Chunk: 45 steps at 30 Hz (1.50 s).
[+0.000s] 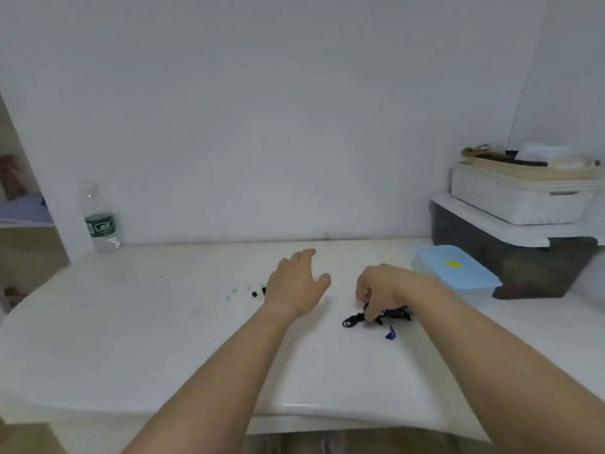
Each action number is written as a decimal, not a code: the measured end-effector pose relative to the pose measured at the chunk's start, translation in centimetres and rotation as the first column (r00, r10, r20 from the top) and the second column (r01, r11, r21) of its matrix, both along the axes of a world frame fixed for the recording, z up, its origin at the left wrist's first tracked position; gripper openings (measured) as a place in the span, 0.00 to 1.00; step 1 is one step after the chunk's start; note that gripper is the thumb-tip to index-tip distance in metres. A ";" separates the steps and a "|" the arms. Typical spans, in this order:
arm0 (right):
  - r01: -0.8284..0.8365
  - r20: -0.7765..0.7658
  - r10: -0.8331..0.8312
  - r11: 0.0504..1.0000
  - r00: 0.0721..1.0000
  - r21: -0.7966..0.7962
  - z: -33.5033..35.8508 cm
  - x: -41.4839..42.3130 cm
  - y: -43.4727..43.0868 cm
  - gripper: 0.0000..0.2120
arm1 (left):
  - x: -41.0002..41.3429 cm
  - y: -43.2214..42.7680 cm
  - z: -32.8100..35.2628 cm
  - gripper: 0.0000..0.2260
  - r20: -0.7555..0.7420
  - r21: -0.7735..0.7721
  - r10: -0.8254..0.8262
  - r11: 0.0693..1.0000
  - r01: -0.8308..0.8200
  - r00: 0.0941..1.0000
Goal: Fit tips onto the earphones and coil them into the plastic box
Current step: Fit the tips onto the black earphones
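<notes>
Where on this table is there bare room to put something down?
Bare: the left stretch of table between water bottle and ear tips, and the near strip in front of the earphones. Crowded: around them, under the right hand, and by the plastic box.

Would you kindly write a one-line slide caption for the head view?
Right hand pinches the tangled black earphones on the white table, open left hand beside loose ear tips.
</notes>
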State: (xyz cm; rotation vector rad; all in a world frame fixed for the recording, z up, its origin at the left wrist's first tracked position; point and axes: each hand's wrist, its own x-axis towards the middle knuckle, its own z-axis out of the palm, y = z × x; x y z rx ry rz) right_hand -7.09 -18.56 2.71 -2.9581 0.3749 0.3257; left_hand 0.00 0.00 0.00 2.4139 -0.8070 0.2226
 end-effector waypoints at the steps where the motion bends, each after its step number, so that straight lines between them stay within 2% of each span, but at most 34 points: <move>1: -0.029 -0.026 0.028 0.999 0.999 -0.030 -0.3 0.0 -0.2 0.21 | 0.2 0.0 -0.3 0.27 -0.045 -0.032 0.008 0.999 -0.009 0.999; 3: -0.052 -0.005 0.052 0.996 0.999 -0.070 -1.4 0.5 -0.7 0.20 | 1.4 -0.5 -1.8 0.25 -0.078 -0.071 0.014 0.997 -0.020 0.997; 5: -0.067 0.074 0.073 0.994 0.995 -0.082 -2.4 0.9 -1.1 0.14 | 2.1 -0.7 -2.9 0.23 -0.061 -0.082 0.009 0.997 -0.014 0.998; 8: -0.107 0.168 0.109 0.994 0.980 -0.021 -2.9 2.1 -1.9 0.07 | 2.5 -1.4 -3.7 0.19 -0.026 -0.116 -0.021 0.993 0.018 0.999; 11: -0.122 0.280 0.087 0.987 0.956 0.108 -1.9 2.8 -2.0 0.07 | 3.0 -2.1 -4.2 0.17 -0.090 -0.082 -0.114 0.991 0.106 0.989; 15: -0.111 0.378 -0.021 0.940 0.925 0.323 -0.8 3.4 -2.0 0.09 | 2.6 -3.6 -5.3 0.25 -0.282 0.019 -0.222 0.971 0.237 0.933; 17: -0.109 0.415 -0.088 0.897 0.906 0.428 -0.8 3.7 -2.2 0.10 | 2.6 -4.5 -6.3 0.27 -0.297 0.052 -0.224 0.967 0.250 0.928; 19: -0.106 0.444 -0.147 0.862 0.884 0.496 -0.8 3.8 -2.5 0.10 | 2.5 -5.2 -7.1 0.23 -0.287 0.044 -0.224 0.968 0.246 0.932; 23: -0.092 0.523 -0.349 0.760 0.778 0.644 -1.3 4.1 -3.2 0.11 | 2.8 -5.8 -8.2 0.09 -0.236 -0.060 -0.219 0.976 0.210 0.947; 25: -0.089 0.529 -0.477 0.678 0.702 0.729 -1.4 4.5 -3.6 0.11 | 3.1 -5.6 -8.5 0.08 -0.244 -0.077 -0.211 0.977 0.198 0.947; 27: -0.106 0.478 -0.600 0.547 0.641 0.830 -1.6 4.8 -3.8 0.11 | 3.4 -5.2 -8.5 0.08 -0.267 -0.130 -0.197 0.977 0.167 0.943; 29: -0.119 0.420 -0.694 0.439 0.585 0.890 -1.8 5.4 -4.0 0.10 | 4.1 -4.6 -8.1 0.08 -0.292 -0.246 -0.186 0.962 0.115 0.938; 31: -0.100 0.387 -0.743 0.400 0.546 0.911 -2.3 6.0 -4.1 0.10 | 4.8 -3.7 -7.5 0.07 -0.325 -0.377 -0.193 0.924 0.060 0.926; 33: -0.068 0.391 -0.738 0.427 0.549 0.902 -3.0 6.8 -4.2 0.09 | 5.5 -2.6 -6.9 0.06 -0.359 -0.461 -0.216 0.887 0.029 0.908; 36: 0.031 0.422 -0.634 0.575 0.648 0.817 -4.5 7.9 -4.0 0.08 | 6.1 -1.4 -6.2 0.06 -0.384 -0.508 -0.234 0.862 0.007 0.893; 38: 0.142 0.444 -0.536 0.737 0.718 0.661 -5.4 8.5 -3.9 0.09 | 6.3 -1.0 -6.0 0.05 -0.399 -0.528 -0.237 0.849 -0.011 0.886; 40: 0.274 0.468 -0.454 0.873 0.758 0.404 -6.1 8.9 -3.3 0.11 | 6.4 -0.6 -5.9 0.05 -0.415 -0.546 -0.240 0.837 -0.029 0.878; 41: 0.307 0.509 -0.409 0.911 0.757 0.275 -6.2 9.1 -3.0 0.13 | 6.3 -0.4 -5.8 0.04 -0.425 -0.559 -0.247 0.828 -0.037 0.871; 42: 0.298 0.571 -0.356 0.934 0.740 0.197 -6.2 9.2 -2.4 0.14 | 6.3 -0.3 -5.7 0.04 -0.435 -0.576 -0.260 0.816 -0.045 0.862; 43: 0.239 0.628 -0.304 0.953 0.717 0.188 -6.0 9.4 -1.9 0.15 | 6.2 -0.2 -5.4 0.04 -0.445 -0.594 -0.277 0.803 -0.050 0.852; 44: 0.130 0.655 -0.270 0.958 0.706 0.255 -5.6 9.5 -1.3 0.16 | 6.3 -0.1 -5.1 0.04 -0.452 -0.610 -0.292 0.791 -0.053 0.843; 45: -0.007 0.634 -0.256 0.925 0.730 0.381 -5.2 9.7 -0.8 0.18 | 6.3 -0.1 -4.8 0.05 -0.457 -0.620 -0.304 0.783 -0.055 0.836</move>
